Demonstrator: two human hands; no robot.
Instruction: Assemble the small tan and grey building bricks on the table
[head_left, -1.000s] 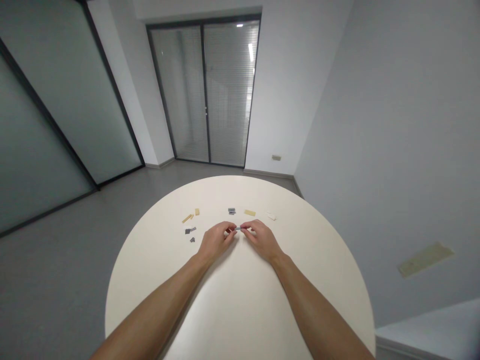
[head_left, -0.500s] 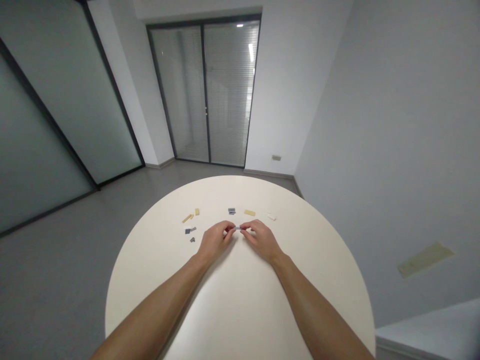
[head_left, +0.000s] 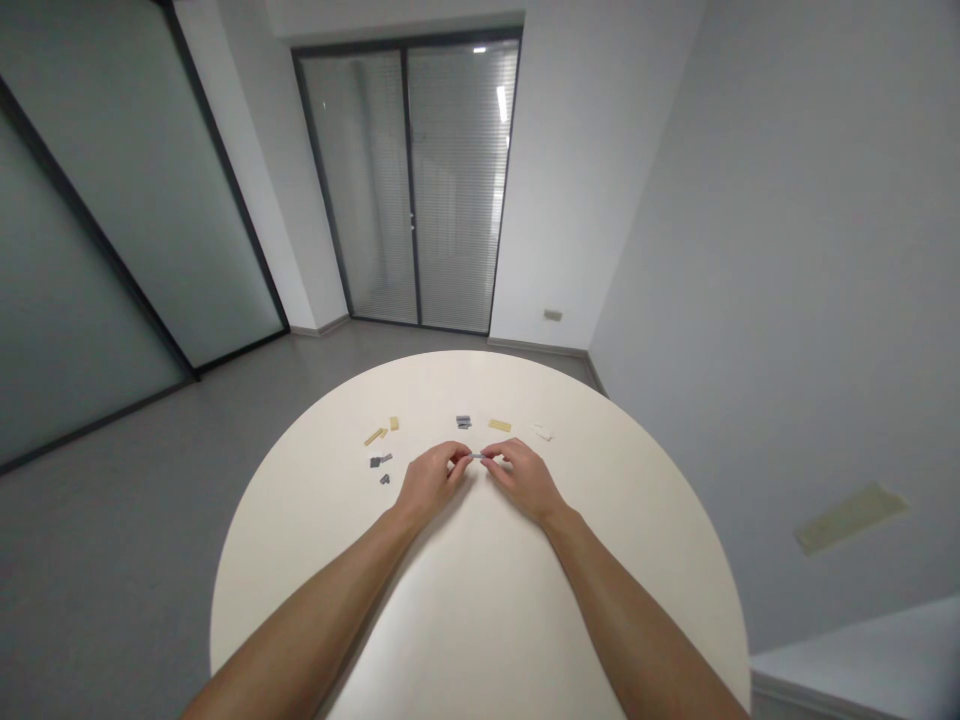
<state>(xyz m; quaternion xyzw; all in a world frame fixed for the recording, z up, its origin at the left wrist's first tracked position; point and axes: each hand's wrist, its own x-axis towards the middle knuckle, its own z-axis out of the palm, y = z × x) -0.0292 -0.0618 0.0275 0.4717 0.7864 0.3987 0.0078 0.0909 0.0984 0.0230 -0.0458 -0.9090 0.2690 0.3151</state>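
A small grey piece (head_left: 477,456), thin and bar-shaped, is pinched between my two hands just above the table. My left hand (head_left: 435,474) grips its left end with thumb and fingers closed. On the right end, my right hand (head_left: 526,480) has a like pinch. The fingertips hide most of the piece, so its exact kind does not show. Beyond the hands lie a small stack of grey pieces (head_left: 463,422) and a flat tan piece (head_left: 500,425).
On the round white table (head_left: 480,620), tan pieces (head_left: 375,436) and dark grey pieces (head_left: 376,462) lie left of my hands. White pieces (head_left: 544,433) lie at the right. A glass door (head_left: 450,180) and a wall (head_left: 787,250) stand beyond the table.
My right hand seems to have shifted very slightly right, showing a little more of the grey piece. Everything else stays where it was.
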